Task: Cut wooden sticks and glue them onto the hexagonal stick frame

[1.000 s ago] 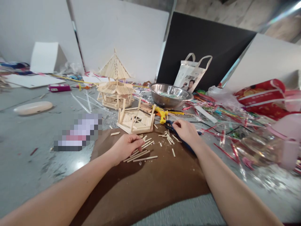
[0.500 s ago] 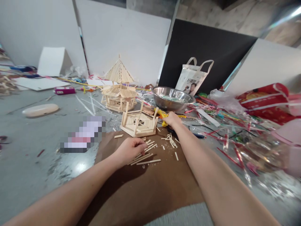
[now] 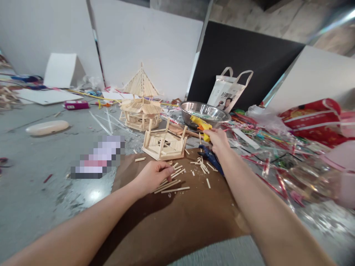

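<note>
Up off the surface, my right hand [image 3: 219, 142] is closed around a yellow hot glue gun [image 3: 201, 125], its nozzle end towards the metal bowl. Below it lies a dark-blue-handled tool [image 3: 211, 159], partly hidden by my wrist. My left hand [image 3: 156, 176] rests over thin wooden sticks [image 3: 175, 190] on a brown sheet [image 3: 177, 229], fingertips pinched together; whether a stick is between them is hidden. Just beyond that hand stands a hexagonal stick frame [image 3: 164, 145] with upright posts. Short stick offcuts [image 3: 203, 167] lie between my hands.
Behind the frame stands a stick pavilion [image 3: 142, 107] with a pointed roof. A metal bowl [image 3: 188, 117] and a white tote bag [image 3: 226, 92] are at the back. Plastic strips [image 3: 266, 147] litter the right. A blurred-out flat object [image 3: 98, 157] and a white oval object [image 3: 47, 128] lie left.
My right hand has left the dark blue tool, taken hold of the yellow glue gun and lifted it to the right. My left hand stays over the sticks.
</note>
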